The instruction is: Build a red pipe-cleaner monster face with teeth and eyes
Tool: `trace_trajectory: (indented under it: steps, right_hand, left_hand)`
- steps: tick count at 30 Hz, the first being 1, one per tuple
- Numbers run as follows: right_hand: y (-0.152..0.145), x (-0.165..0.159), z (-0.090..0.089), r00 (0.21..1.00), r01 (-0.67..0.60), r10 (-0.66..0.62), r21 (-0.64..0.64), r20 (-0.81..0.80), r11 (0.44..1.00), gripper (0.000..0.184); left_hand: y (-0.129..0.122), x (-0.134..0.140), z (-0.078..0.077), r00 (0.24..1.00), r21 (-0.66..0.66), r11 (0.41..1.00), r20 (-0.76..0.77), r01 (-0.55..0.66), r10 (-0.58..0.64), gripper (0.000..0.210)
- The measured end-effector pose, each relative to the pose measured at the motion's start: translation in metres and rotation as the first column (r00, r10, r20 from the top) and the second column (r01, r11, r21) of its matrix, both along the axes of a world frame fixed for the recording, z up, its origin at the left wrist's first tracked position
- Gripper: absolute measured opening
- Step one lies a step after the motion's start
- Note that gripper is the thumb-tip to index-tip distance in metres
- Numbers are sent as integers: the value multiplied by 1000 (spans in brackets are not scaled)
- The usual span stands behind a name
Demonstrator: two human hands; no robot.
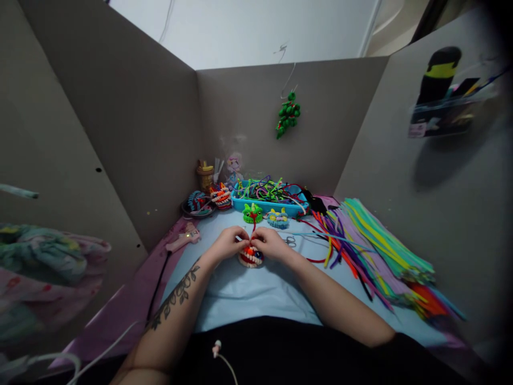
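Our left hand (230, 243) and right hand (272, 245) are together, fingertips pinching the top of a red-and-white fuzzy figure (251, 258) just beneath them; beyond them sits a green figure (251, 214).

I am seeing no text, brand, number or sign that I can read. A small, pale pink, rectangular patch (417, 130) is showing on the transparent plastic wall box (444, 116), looking too blurred to decipher.
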State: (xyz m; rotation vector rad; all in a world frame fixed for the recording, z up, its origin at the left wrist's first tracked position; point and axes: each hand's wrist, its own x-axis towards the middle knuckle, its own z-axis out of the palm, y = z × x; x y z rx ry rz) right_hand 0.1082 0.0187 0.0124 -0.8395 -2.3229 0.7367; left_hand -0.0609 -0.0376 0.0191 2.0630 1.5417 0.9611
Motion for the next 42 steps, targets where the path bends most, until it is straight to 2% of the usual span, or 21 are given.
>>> trace_trajectory:
  steps: [5, 7, 12, 18, 25, 31, 33, 37, 39, 42]
  right_hand:
    - [3, 1, -1, 999, -48, 47, -37, -10, 998, 13]
    - [4, 2, -2, 998, -58, 57, -44, -10, 997, 14]
    - [3, 3, -1, 999, -41, 41, -42, 9, 998, 13]
    - [1, 4, 1, 996, 34, -40, 70, 81, 997, 10]
    - [2, 3, 0, 992, 63, -64, 16, 109, 998, 9]
    - [-4, 0, 0, 988, 100, -109, 93, 105, 991, 9]
    - [-3, 1, 0, 990, 89, -95, 63, 103, 994, 9]
    - [6, 4, -3, 999, -3, 8, -128, 38, 992, 14]
    - [9, 6, -4, 999, -47, 46, -200, -9, 979, 15]
    - [12, 8, -4, 995, -84, 72, -230, -63, 969, 13]
  left_hand:
    - [3, -1, -1, 993, 132, 991, -114, 19, -4, 9]
    - [5, -1, -5, 993, 140, 990, -117, 27, -11, 9]
    - [5, 1, -10, 998, 62, 997, -61, 36, -33, 10]
    - [0, 2, -7, 999, -12, 999, 29, 44, -44, 13]
    - [-2, -2, -7, 991, -77, 995, 121, 64, -54, 18]
    - [-4, 3, -7, 984, -96, 992, 165, 80, -63, 17]
    - [-4, 4, -7, 982, -91, 993, 177, 74, -57, 17]
    - [-2, 4, -6, 983, -25, 1000, 182, -8, 13, 15]
    - [-2, 5, -5, 991, 6, 999, 129, -36, 35, 13]
    - [-4, 7, -4, 998, 21, 999, 35, -50, 49, 11]
